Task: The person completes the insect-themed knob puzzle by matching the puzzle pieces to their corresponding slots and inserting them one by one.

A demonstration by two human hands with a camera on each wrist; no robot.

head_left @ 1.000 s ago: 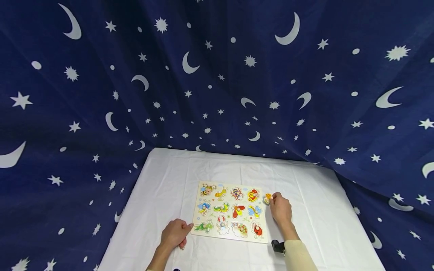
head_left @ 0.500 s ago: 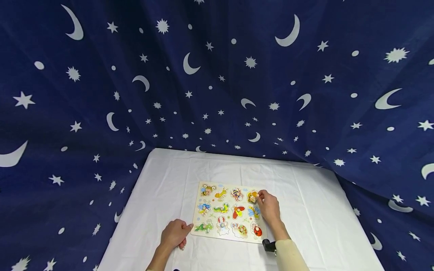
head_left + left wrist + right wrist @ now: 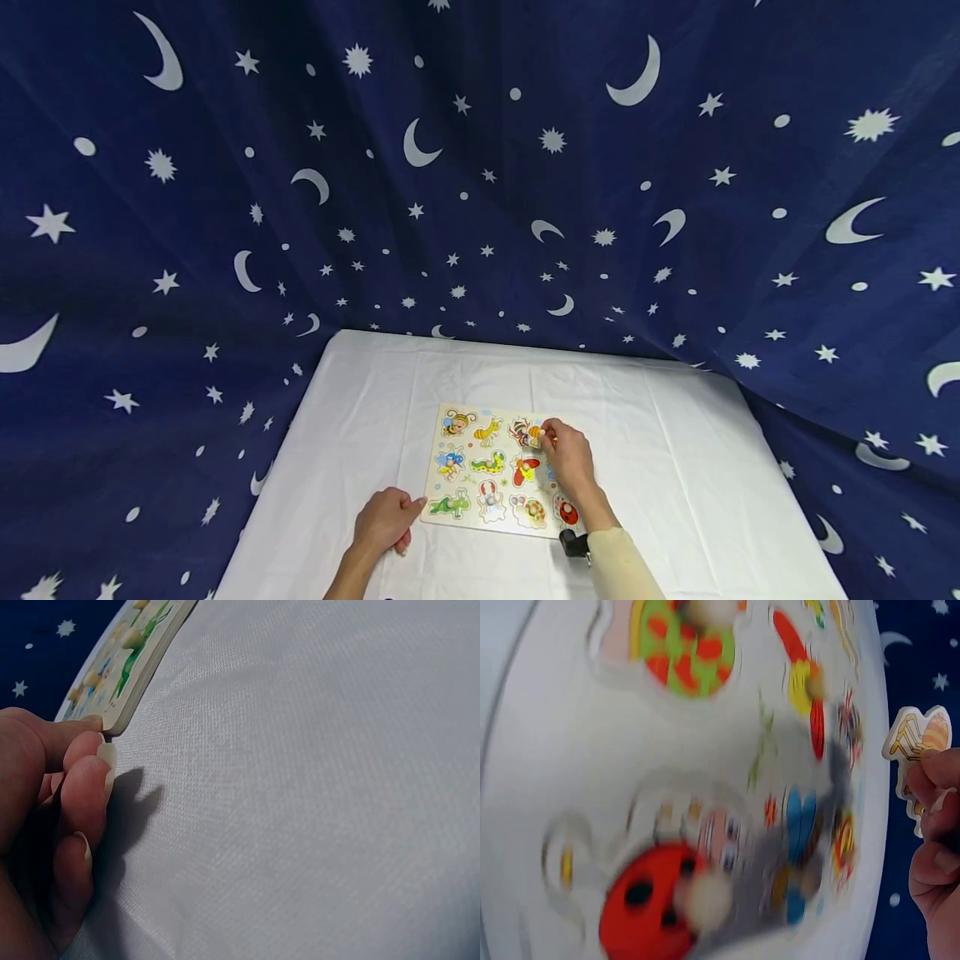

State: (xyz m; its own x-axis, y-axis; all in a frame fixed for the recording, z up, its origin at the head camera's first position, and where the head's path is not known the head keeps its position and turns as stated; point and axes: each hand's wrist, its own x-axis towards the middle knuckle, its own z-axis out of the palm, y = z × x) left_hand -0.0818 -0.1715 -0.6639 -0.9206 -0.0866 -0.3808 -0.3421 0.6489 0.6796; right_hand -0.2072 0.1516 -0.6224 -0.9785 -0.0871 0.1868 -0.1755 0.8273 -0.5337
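My right hand (image 3: 568, 458) pinches an insect puzzle piece (image 3: 921, 735) with an orange striped body and thin yellow legs. The hand is over the upper right part of a pale wooden peg puzzle board (image 3: 501, 528), and in the head view the piece overlaps the spider (image 3: 519, 430). In the right wrist view, the fingers hide part of the piece. My left hand (image 3: 385, 521) is at the board's near left corner; the left wrist view shows its thumb on the corner (image 3: 111, 726) and the other fingers curled beside it.
Knobbed insect pieces sit across the board, among them a ladybird (image 3: 652, 900), a snail (image 3: 534, 512) and a green grasshopper (image 3: 452, 504). A white cloth (image 3: 360, 392) covers the table. Dark blue curtains (image 3: 480, 208) with moons and stars hang around it.
My right hand has carried the insect piece leftward, from beside the board's right edge to over its top row. The left hand has stayed at the corner.
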